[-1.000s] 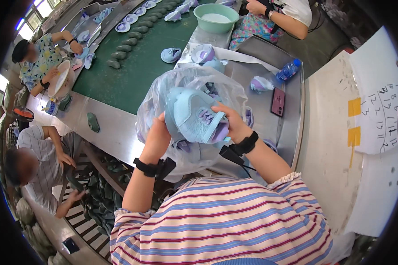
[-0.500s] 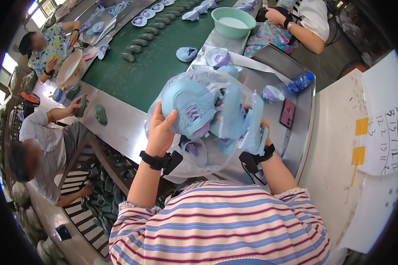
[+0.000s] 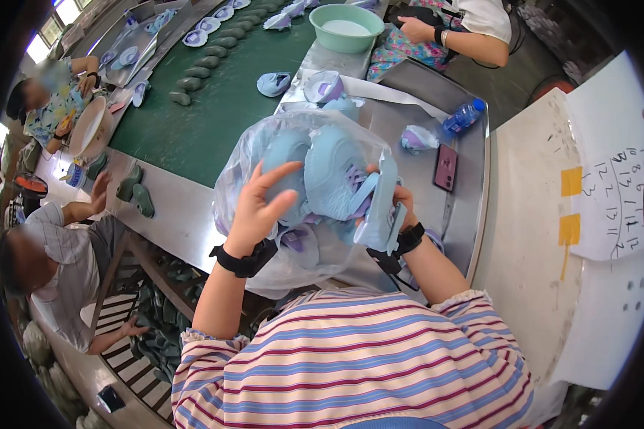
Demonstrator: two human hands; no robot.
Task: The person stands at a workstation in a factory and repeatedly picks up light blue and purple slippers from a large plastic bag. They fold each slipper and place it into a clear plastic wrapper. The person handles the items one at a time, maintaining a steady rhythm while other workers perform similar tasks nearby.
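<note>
From the head camera, my left hand (image 3: 261,207) lies spread against the near side of a clear plastic bag (image 3: 300,207) stuffed with light blue children's shoes (image 3: 329,179), fingers fanned wide and the palm pressing the film rather than closing on anything. My right hand (image 3: 401,207) is mostly hidden behind the bag's right flank; its grip seems curled around a pale blue shoe sole (image 3: 379,207) standing on edge there, though I cannot tell how firmly, since the fingers are covered. The bag sits just in front of my chest, above the near edge of the steel tabletop (image 3: 472,200), bulging and rather full.

To do this well, I judge that my left palm should stay flat and low on the bulge, so that the load does not roll toward me, while the right keeps the sole upright and close against the bag's side. The film looks thin and slippery; a pinch with fingertips may tear it, so broad contact is safer.

Further off on the tabletop lie a dark red phone (image 3: 446,166), a small blue water bottle (image 3: 464,116) and a loose purple-and-blue shoe piece (image 3: 417,137), all well apart from my hands. Beyond is a green conveyor belt (image 3: 207,114) carrying dark green lasts (image 3: 197,71), with a green basin (image 3: 346,26) at its far end. Other people work at the left and at the top.
</note>
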